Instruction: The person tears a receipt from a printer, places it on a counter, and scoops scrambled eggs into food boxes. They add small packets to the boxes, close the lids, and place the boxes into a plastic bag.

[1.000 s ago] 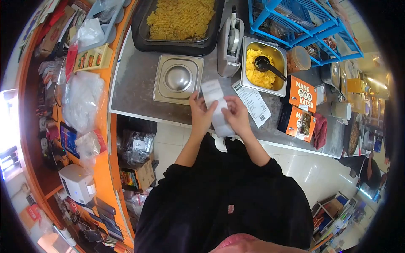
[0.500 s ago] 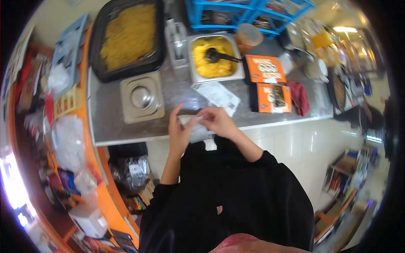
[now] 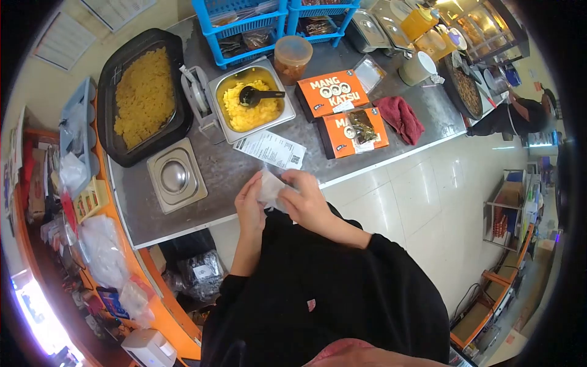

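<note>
Between my two hands, close over the counter's front edge, is a small white, see-through plastic bag (image 3: 271, 188). My left hand (image 3: 249, 207) pinches its left side with thumb and fingers. At the bag's right side, my right hand (image 3: 306, 199) is closed on it with bent fingers. Just beyond them lies a printed receipt (image 3: 269, 150). Behind the receipt, a steel pan (image 3: 287, 115) holds yellow food, with a black scoop (image 3: 262, 95) resting in it. Two orange boxes (image 3: 333, 92) lettered "MANG KATSU" lie to the right, with a small dark packet (image 3: 362, 126) on the nearer one.
A black tray (image 3: 111, 136) of yellow rice-like food and a steel lid (image 3: 194, 191) stand at left. Blue racks (image 3: 241, 30) and a lidded tub (image 3: 292, 58) are behind. A maroon cloth (image 3: 400, 120) lies right of the boxes. Another person (image 3: 520, 116) is at far right.
My view has turned, so the counter now slants up to the right. My left fingers, spread before, have drawn in on the bag. The bag shows more openly between my hands.
</note>
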A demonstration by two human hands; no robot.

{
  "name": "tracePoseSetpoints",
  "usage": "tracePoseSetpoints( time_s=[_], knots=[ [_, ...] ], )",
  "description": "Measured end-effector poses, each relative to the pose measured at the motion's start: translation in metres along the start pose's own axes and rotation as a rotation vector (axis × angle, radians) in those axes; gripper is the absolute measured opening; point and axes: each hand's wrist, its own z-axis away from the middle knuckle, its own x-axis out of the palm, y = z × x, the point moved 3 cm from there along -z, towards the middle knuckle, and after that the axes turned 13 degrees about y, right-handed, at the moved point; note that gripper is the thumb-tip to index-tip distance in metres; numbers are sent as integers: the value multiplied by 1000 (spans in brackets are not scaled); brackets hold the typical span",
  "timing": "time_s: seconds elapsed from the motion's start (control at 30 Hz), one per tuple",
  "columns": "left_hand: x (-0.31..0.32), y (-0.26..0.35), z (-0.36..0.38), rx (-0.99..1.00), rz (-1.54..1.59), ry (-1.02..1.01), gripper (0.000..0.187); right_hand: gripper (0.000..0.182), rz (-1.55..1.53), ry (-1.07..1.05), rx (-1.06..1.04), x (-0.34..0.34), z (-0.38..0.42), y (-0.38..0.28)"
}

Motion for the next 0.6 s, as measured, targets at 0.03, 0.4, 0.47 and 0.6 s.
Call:
tracePoseSetpoints(
  time_s=[0.03,0.4,0.47,0.6],
  knots=[
    [1,-5,-4,10,18,5,25,11,-28,-15,28,-14,-3,2],
    [12,-10,1,116,-43,20,26,21,-46,644,1090,-110,1,217],
    [11,-14,3,122,-66,17,26,24,107,588,980,-107,3,220],
    [7,-17,1,158,-96,24,25,30,508,343,861,-100,-4,216]
  ],
)
